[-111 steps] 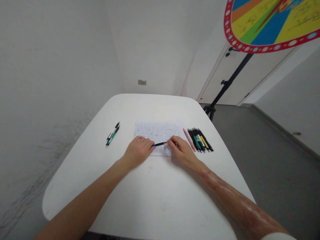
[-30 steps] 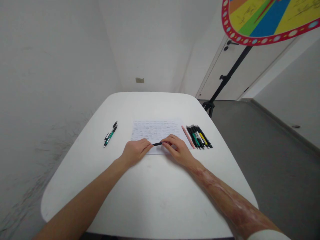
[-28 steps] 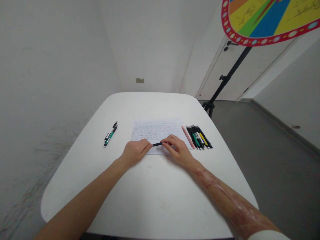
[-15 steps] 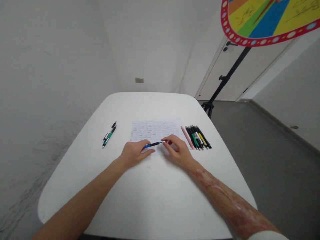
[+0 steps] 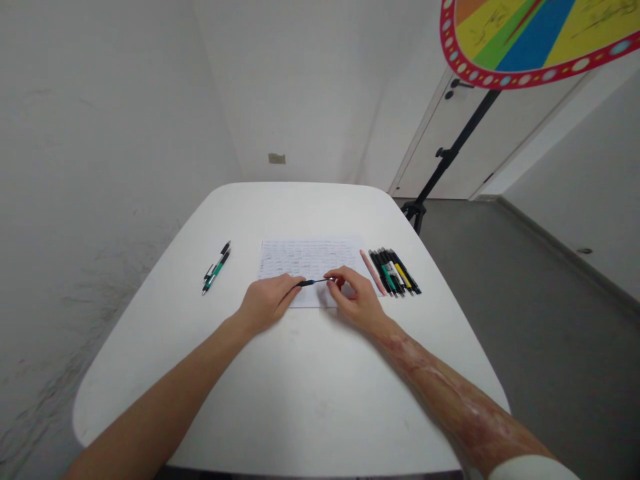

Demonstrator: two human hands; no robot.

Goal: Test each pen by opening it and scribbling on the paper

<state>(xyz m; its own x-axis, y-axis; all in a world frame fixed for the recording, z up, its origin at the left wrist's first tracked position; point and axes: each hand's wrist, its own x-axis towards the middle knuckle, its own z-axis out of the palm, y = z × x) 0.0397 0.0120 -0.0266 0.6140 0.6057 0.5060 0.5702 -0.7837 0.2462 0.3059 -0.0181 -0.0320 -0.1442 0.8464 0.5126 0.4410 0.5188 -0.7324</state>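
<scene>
1. Right hand [image 5: 356, 297], fingers curled, pinches one end of a slim black pen [image 5: 314, 283] over a handwritten sheet [image 5: 310, 261].
2. Left hand [image 5: 267, 303], half open, rests at the pen's other end; any grip there cannot be told.
3. A pink pen [image 5: 373, 272] and a row of pens [image 5: 395, 272] lie right of the sheet, a pair of pens [image 5: 216, 268] left, on a white table [image 5: 300, 400].

Handwriting on the paper sheet [image 5: 306, 259] and colored wheel [image 5: 537, 37] is too small to read.
</scene>
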